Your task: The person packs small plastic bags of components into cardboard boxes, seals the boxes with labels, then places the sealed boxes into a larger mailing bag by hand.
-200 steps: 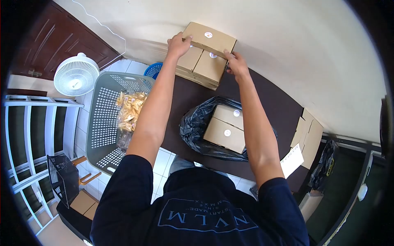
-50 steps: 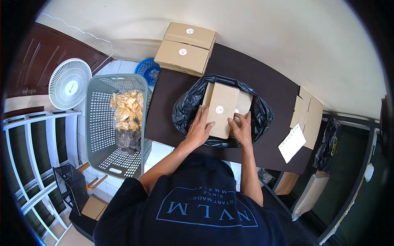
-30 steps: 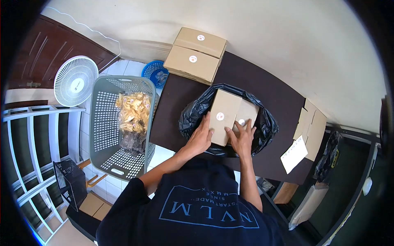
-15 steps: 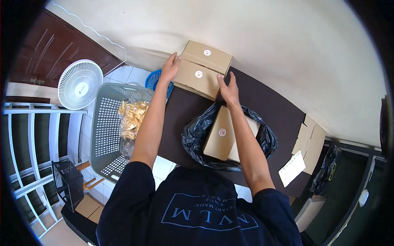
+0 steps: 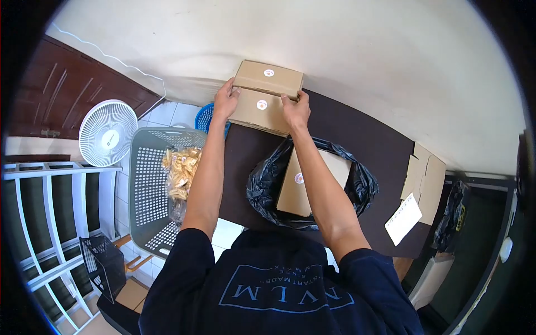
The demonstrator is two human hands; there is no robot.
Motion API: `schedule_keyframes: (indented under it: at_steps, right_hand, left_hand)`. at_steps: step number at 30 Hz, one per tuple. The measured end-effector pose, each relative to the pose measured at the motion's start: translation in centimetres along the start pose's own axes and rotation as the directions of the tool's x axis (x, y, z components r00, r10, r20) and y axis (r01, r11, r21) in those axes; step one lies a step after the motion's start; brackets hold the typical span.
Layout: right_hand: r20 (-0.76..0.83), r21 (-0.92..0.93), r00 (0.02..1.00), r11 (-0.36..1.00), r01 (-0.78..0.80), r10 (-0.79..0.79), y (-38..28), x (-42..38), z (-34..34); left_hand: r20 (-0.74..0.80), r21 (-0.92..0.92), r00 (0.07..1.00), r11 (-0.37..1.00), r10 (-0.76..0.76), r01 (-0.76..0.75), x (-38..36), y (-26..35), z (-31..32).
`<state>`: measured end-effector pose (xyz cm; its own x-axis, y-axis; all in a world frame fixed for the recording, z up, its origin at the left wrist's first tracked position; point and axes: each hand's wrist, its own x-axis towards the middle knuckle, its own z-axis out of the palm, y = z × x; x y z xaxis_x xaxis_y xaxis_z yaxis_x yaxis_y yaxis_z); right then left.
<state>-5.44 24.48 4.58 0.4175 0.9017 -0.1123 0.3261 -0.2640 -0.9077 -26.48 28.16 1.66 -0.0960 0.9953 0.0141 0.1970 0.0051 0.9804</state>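
Observation:
At the far left end of the dark table (image 5: 379, 145), a brown cardboard box (image 5: 254, 113) with a round white sticker sits between my hands. My left hand (image 5: 226, 101) grips its left side, and my right hand (image 5: 296, 111) is closed over its right side, thumb on top. Against the wall behind it is a second stickered box (image 5: 271, 82). Below my right forearm, a black plastic bag (image 5: 261, 192) lies open around cardboard boxes (image 5: 292, 192); the arm covers part of them.
Left of the table stands a grey perforated basket (image 5: 146, 184) with packets of yellowish snacks (image 5: 183, 174). A blue basket (image 5: 204, 117) and white fan (image 5: 108, 134) are beyond it. Flattened cardboard (image 5: 431, 181) and a written paper (image 5: 403, 219) lie at the table's right end.
My right hand has moved inward and closed on the near box's right side; it was spread beside it before. The two boxes appear slightly shifted and turned, and the camera view has also moved.

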Motion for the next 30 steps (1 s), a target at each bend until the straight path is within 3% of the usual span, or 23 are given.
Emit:
schedule_keyframes:
  at_steps: [9, 12, 14, 18, 22, 23, 26, 30]
  right_hand:
    - [0.02, 0.106, 0.996, 0.99, -0.091, 0.089, -3.2, -0.1, -2.7]
    - [0.033, 0.086, 0.997, 0.994, -0.074, 0.072, -3.5, -0.6, -4.1]
    - [-0.03, 0.035, 0.999, 0.999, 0.02, -0.019, -3.7, -0.5, -5.0]
    - [-0.001, 0.206, 0.997, 0.975, 0.078, -0.08, -2.9, -3.0, -10.5]
    - [0.011, 0.387, 0.999, 0.921, -0.047, 0.046, -2.5, -10.1, -17.8]
    - [-0.009, 0.392, 0.994, 0.915, -0.095, 0.106, -1.7, -11.7, -19.2]
    - [-0.072, 0.402, 0.967, 0.894, -0.197, 0.246, 2.9, -15.7, -21.9]
    - [-0.169, 0.404, 0.916, 0.873, -0.274, 0.365, 5.7, -18.2, -22.2]
  left_hand:
    - [-0.04, -0.009, 0.999, 1.0, 0.009, -0.009, -0.8, 3.7, 0.8]
    - [-0.037, 0.04, 0.999, 0.999, 0.03, -0.029, -1.7, 5.1, 0.9]
    - [-0.064, 0.025, 0.996, 0.998, 0.056, -0.054, -2.0, 6.8, 1.4]
    - [-0.034, -0.02, 0.997, 0.997, 0.071, -0.072, -6.7, 10.2, 3.7]
    - [0.025, 0.099, 0.999, 0.994, 0.034, -0.037, -13.8, 13.1, 6.9]
    - [0.143, 0.048, 0.99, 0.999, -0.023, 0.016, -15.6, 14.4, 7.5]
    - [0.2, 0.176, 0.979, 0.982, 0.032, -0.068, -20.4, 14.1, 9.1]
    - [0.237, 0.197, 0.97, 0.976, 0.048, -0.097, -23.6, 10.9, 10.6]
